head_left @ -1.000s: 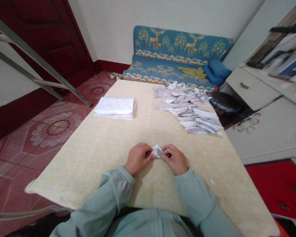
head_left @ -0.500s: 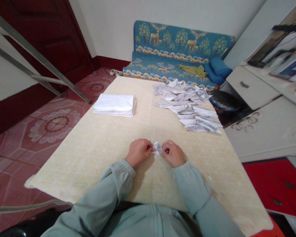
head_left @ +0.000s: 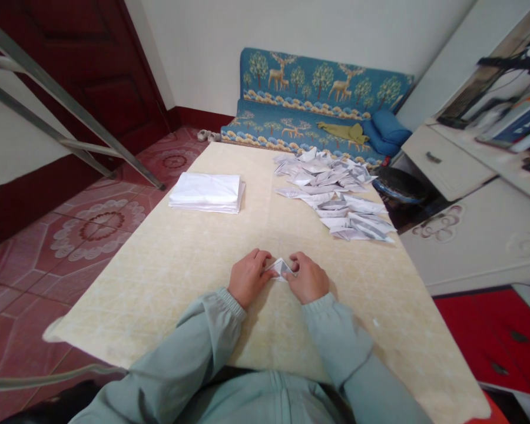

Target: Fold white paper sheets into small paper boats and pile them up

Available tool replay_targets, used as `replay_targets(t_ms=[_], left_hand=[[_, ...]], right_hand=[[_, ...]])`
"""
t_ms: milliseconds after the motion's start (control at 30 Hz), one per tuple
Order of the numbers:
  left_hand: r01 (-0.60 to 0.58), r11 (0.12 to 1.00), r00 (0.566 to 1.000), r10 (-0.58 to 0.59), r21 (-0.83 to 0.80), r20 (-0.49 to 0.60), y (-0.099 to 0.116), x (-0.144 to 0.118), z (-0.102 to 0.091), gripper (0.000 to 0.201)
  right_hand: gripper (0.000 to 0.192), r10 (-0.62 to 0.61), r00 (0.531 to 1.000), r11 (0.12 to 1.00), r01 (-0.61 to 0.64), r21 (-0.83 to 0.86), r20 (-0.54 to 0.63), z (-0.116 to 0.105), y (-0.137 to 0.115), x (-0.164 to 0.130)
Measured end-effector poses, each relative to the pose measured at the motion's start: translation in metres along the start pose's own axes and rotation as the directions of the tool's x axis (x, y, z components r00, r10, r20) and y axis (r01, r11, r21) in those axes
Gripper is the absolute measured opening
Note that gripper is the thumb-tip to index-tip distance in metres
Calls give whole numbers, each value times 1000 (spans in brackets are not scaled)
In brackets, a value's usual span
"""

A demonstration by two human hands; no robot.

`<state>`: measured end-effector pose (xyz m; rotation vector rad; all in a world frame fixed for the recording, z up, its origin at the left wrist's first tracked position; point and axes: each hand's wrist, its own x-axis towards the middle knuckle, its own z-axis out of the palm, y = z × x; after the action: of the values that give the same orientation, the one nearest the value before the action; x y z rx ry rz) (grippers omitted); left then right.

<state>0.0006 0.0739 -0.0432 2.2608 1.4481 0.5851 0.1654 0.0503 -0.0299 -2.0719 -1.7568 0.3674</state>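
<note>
Between my hands, close over the table, is a small folded piece of paper [head_left: 281, 268] with a pointed top and grey print on its face. My left hand [head_left: 251, 275] pinches its left corner between thumb and fingers. On the other side, my right hand [head_left: 308, 278] grips the right corner, thumb in front and fingers curled behind. Farther off to the right lies a heap of folded paper pieces [head_left: 331, 182], white and grey, with pointed ends. A stack of white paper sheets [head_left: 205, 191] rests at the back left.
A pale yellow cloth covers the table [head_left: 172, 277]. Behind it stands a blue sofa [head_left: 269, 121] with a deer pattern. A metal ladder-like frame [head_left: 83, 121] leans at the left, and a white cabinet [head_left: 459, 218] borders the right side.
My fingers have shifted on the folded paper; the left fingers are lifted and spread a little more from the thumb. The camera view has tilted slightly. Stack and heap stay put.
</note>
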Motion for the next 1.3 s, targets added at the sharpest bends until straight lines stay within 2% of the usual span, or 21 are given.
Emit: replay_targets(t_ms=[33,133,233,300,400,467,533,600,667,767,967,1033,1167,1300], left_hand=[[-2,1000,1000,2,-15,0,0,0,0,34],[-15,998,1000,15,-66,-10,0,0,-1,36],[-18,990,999,13,-140,-36,1,0,-4,35],[-12,981,999,2,-195,-54,1,1,-6,30],[21,943,999,-34,-331,-35,-2,2,-3,24],[65,855,998,-62,-514,23,-4,4,1,27],[112,706,994,-73,-699,85,-4,6,5,30],[155,571,988,-85,-806,130,-3,7,8,32],[199,487,980,-104,-850,170,-1,8,8,36],[234,409,972,-114,-882,205,1,7,6,43],[148,326,988,-100,-934,121,-5,5,-1,48],[138,325,989,-94,-936,113,-8,6,-2,48],[168,423,986,-59,-890,158,-10,6,-1,41],[234,381,971,-50,-894,233,-6,5,-1,44]], right_hand=[[30,17,1000,1000,-17,4,5,0,-1,1],[14,22,999,998,-25,63,43,2,2,2],[10,-16,999,971,5,237,45,4,8,0],[12,-39,999,911,30,412,14,7,12,-3],[19,-19,1000,743,3,670,17,10,15,-7],[22,14,998,618,-54,784,58,11,13,-9],[24,30,995,509,-100,855,98,12,11,-9],[28,14,992,464,-120,878,128,13,9,-9],[25,-14,990,488,-118,865,143,14,8,-9],[24,-14,990,544,-111,832,142,14,8,-10],[25,50,993,555,-116,824,106,9,7,-12],[24,49,996,552,-91,829,76,9,8,-14],[27,2,998,583,-58,810,70,13,11,-16],[32,-45,998,605,-14,796,52,18,15,-15]])
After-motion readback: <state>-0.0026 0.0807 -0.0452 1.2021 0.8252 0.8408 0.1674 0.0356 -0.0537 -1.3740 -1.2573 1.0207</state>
